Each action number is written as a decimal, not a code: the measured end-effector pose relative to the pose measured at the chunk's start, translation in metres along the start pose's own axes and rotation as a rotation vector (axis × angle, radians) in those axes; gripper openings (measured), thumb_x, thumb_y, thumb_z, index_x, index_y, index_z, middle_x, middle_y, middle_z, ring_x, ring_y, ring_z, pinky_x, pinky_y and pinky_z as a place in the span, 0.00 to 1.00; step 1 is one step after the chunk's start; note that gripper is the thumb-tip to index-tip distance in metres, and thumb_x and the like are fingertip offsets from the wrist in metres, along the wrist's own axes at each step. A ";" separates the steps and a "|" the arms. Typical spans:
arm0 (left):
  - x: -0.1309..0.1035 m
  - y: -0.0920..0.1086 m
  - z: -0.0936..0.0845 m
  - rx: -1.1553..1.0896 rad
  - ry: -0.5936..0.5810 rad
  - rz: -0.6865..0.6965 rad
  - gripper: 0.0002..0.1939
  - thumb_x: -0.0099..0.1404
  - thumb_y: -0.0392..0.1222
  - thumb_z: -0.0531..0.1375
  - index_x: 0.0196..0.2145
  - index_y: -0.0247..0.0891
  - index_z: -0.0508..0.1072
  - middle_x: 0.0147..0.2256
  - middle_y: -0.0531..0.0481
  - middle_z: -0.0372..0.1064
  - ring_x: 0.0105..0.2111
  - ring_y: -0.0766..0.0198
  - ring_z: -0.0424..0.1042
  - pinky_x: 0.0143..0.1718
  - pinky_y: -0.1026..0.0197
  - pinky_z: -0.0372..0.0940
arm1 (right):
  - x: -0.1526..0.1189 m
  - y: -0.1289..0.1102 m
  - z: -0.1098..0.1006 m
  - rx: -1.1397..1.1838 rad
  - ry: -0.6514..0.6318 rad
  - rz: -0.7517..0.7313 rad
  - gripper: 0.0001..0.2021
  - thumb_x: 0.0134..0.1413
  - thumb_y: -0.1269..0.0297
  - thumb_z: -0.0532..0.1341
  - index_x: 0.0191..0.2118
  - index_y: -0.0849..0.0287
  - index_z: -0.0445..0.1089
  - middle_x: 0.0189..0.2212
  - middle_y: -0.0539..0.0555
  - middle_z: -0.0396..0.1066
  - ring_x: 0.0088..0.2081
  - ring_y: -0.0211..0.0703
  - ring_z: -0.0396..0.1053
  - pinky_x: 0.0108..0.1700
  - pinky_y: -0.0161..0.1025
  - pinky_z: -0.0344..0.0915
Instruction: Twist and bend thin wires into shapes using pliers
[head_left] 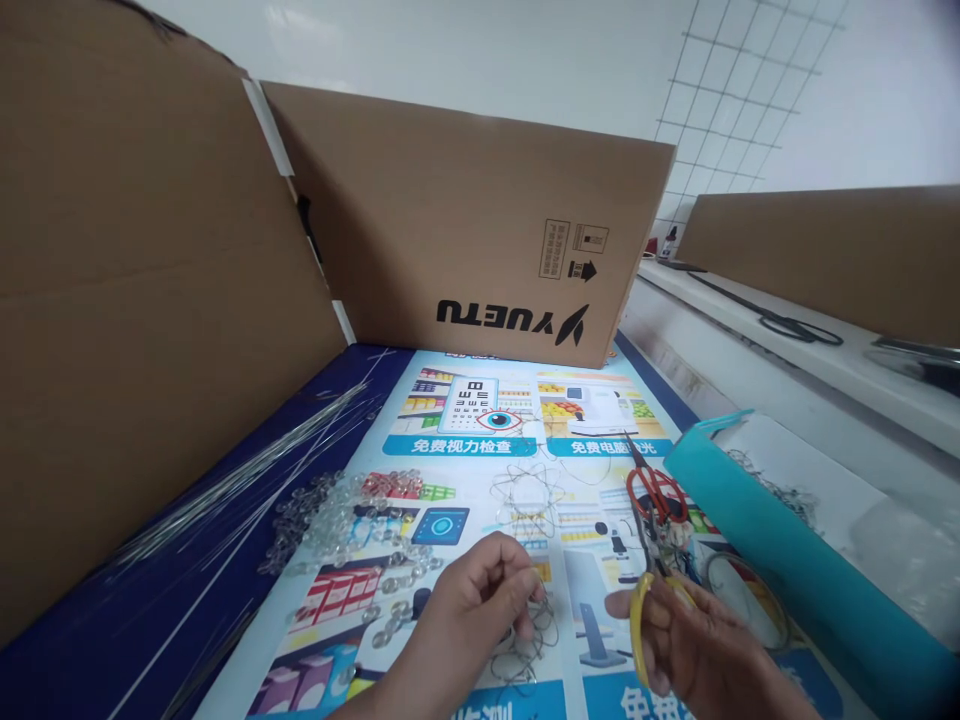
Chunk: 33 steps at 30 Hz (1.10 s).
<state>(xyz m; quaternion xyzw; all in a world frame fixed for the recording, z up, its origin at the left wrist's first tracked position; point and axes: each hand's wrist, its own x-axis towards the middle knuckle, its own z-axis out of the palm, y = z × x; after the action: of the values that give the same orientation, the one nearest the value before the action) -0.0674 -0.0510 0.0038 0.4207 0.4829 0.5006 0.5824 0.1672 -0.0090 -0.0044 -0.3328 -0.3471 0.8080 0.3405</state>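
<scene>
My left hand (487, 610) is closed in a pinch above the printed sheet. A thin looped wire piece (529, 640) hangs from under its fingers; the fingertips partly hide it. To the right, my right hand (686, 625) grips yellow-handled pliers (640, 628), whose dark jaws point away from me. Just beyond the jaws lie red-handled scissors (658, 495), blades pointing up the sheet. Another wire piece, bent into petal-like loops (527, 495), rests flat on the sheet ahead of my left hand.
Many clear beads (352, 515) are spread at left, near a bundle of straight wires (247, 475). A teal box (810, 560) at right holds tangled wire pieces. A roll of clear tape (746, 600) sits beside it. Cardboard panels (465, 230) stand behind and left.
</scene>
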 end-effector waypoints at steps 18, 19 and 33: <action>0.001 -0.016 0.020 -0.091 -0.111 -0.086 0.19 0.55 0.56 0.61 0.27 0.35 0.66 0.22 0.50 0.70 0.19 0.70 0.67 0.20 0.69 0.55 | 0.013 0.005 0.008 -0.317 -0.110 -0.015 0.16 0.54 0.51 0.56 0.32 0.61 0.61 0.23 0.51 0.66 0.19 0.34 0.62 0.22 0.32 0.55; 0.003 -0.013 0.019 -0.093 -0.060 -0.089 0.19 0.55 0.56 0.61 0.27 0.35 0.65 0.21 0.50 0.69 0.18 0.70 0.66 0.19 0.69 0.54 | 0.012 0.002 0.010 -0.429 -0.120 -0.036 0.17 0.54 0.49 0.55 0.34 0.60 0.60 0.23 0.50 0.66 0.18 0.33 0.61 0.22 0.31 0.55; 0.036 0.002 0.008 0.085 0.312 0.073 0.12 0.56 0.48 0.61 0.32 0.36 0.73 0.20 0.54 0.65 0.24 0.67 0.64 0.26 0.67 0.59 | 0.032 -0.012 -0.004 -1.861 0.035 -0.773 0.15 0.52 0.59 0.56 0.45 0.58 0.66 0.37 0.60 0.69 0.34 0.48 0.68 0.32 0.39 0.66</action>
<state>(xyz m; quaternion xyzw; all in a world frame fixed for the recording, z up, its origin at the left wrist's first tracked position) -0.0587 -0.0152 0.0022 0.3794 0.5724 0.5599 0.4635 0.1563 0.0232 -0.0069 -0.3430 -0.9190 0.0450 0.1891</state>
